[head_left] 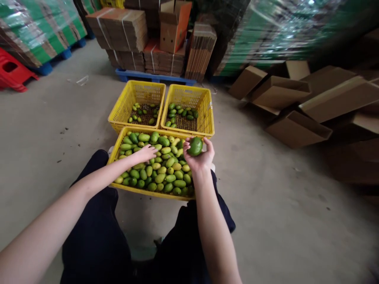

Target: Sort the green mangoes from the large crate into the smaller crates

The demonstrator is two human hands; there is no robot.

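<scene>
My right hand [201,156], palm up at the right end of the front yellow crate [148,192], cradles a dark green oval fruit [195,146] between thumb and fingers. It is raised over the crate's rim. My left hand [145,153] reaches over the middle of the same crate, fingers stretched out above the heap and holding nothing visible. Smooth oval fruits [160,178], from green to yellowish, fill this crate. Some lie hidden beneath my left hand and forearm.
Behind stand two yellow crates, the left [118,107] and the right [207,108], each with a few fruits inside. Strapped flat cartons [127,29] rest on a blue pallet [154,77]. Open cardboard boxes [299,128] are piled at right; a red plastic object [13,71] stands left.
</scene>
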